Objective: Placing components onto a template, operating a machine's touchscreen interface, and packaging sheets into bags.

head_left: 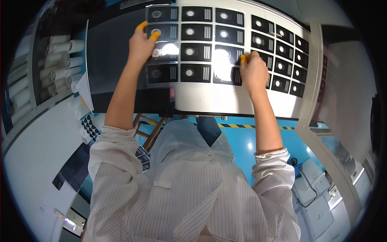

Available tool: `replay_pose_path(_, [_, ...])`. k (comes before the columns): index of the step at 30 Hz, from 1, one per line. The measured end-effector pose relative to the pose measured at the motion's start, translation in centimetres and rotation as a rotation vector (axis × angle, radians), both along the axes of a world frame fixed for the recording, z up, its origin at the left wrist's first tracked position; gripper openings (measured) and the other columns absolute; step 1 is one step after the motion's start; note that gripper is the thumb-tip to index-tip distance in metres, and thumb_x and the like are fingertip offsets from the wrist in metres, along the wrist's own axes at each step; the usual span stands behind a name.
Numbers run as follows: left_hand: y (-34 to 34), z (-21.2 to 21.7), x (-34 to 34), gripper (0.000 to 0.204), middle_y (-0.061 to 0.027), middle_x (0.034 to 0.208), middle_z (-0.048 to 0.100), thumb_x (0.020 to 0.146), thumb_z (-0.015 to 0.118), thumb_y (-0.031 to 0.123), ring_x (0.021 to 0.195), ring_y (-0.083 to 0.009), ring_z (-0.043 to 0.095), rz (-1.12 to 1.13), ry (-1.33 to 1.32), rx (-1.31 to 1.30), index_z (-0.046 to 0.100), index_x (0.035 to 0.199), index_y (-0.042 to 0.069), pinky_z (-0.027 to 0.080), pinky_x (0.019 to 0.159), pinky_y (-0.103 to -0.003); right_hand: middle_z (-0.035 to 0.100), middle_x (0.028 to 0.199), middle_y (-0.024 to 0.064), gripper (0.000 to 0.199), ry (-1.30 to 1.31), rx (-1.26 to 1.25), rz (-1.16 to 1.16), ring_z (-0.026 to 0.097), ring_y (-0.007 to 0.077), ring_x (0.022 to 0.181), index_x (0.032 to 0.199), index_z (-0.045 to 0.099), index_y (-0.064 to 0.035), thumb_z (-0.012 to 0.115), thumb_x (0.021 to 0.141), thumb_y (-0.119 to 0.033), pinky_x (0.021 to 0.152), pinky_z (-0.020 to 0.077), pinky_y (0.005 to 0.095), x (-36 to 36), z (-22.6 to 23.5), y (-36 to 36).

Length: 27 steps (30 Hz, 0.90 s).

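Note:
A glossy clear sheet printed with rows of black rectangles point(196, 51), each with a pale circle and stripes, lies across the dark and white parts of the table. Yellow covers show on the fingertips of both hands. My left hand point(139, 46) is at the sheet's left edge, thumb and index finger apart, the thumb over a printed circle. At its right edge, my right hand point(254, 74) has curled fingers, thumb and index close together on the sheet's border. Beneath and beside that hand are more black printed rectangles point(281, 65). Glare hides part of the print.
The tabletop is dark point(115, 60) at left and white point(217, 99) at right. White rolls point(60, 48) fill a rack at far left. A grey frame post point(312, 80) stands at right. A wooden stool point(151, 135) and striped floor tape point(238, 126) lie below the front edge.

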<state>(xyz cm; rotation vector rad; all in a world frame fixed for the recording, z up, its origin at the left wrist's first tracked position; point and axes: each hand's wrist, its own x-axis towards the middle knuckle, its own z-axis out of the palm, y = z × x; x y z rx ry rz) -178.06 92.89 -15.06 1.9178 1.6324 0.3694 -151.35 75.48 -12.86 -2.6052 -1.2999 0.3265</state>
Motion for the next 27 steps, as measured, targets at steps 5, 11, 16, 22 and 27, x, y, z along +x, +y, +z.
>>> replay_pose_path(5, [-1.7,2.6,1.2,0.045,-0.0172,0.108,0.061,0.084,0.068,0.022,0.098,-0.0295,0.06,-0.134,0.476,0.302,0.058,0.122,-0.001,0.052,0.078,-0.04,0.068,0.083,0.0181,0.027,-0.028,0.018,0.092,0.067,0.0361,0.08,0.093,0.062,-0.0011,0.071,0.082,-0.024,0.071,0.0518,0.0422,3.0,0.5,4.4])
replay_pose_path(11, [-2.5,-1.4,9.9,0.035,-0.0103,0.141,0.044,0.089,0.063,0.028,0.126,-0.032,0.044,-0.644,0.113,0.548,0.064,0.115,0.004,0.034,0.106,-0.052,0.065,0.093,0.0212,0.02,-0.022,0.43,0.191,0.063,0.0357,0.087,0.097,0.066,0.0037,0.066,0.083,-0.011,0.08,0.0498,0.0408,8.1,-4.5,12.9])
replay_pose_path(16, [-3.2,-1.9,11.4,0.04,-0.0009,0.152,0.032,0.09,0.057,0.042,0.142,-0.028,0.025,-0.679,0.162,0.508,0.069,0.114,0.012,0.012,0.112,-0.064,0.064,0.093,0.0209,0.016,-0.062,0.338,0.157,0.062,0.0369,0.087,0.092,0.064,0.0044,0.065,0.08,-0.006,0.081,0.049,0.0418,7.6,-3.7,13.3])
replay_pose_path(22, [-3.0,-2.2,11.3,0.045,-0.0013,0.151,0.033,0.085,0.063,0.038,0.141,-0.0303,0.027,-0.634,0.034,0.54,0.063,0.122,0.013,0.012,0.111,-0.065,0.056,0.084,0.0204,0.014,-0.321,0.372,0.518,0.054,0.0372,0.08,0.085,0.055,0.0004,0.057,0.072,-0.004,0.069,0.0424,0.048,1.5,-3.1,10.8])
replay_pose_path(27, [-2.1,-3.0,11.6,0.053,-0.0155,0.139,0.043,0.077,0.067,0.02,0.136,-0.0392,0.032,-0.636,-0.07,0.545,0.052,0.123,-0.003,0.013,0.112,-0.063,0.052,0.082,0.0252,0.025,0.088,0.606,0.415,0.049,0.0436,0.083,0.084,0.049,0.005,0.063,0.064,0.003,0.075,0.0421,0.0499,-4.2,-2.0,8.3])
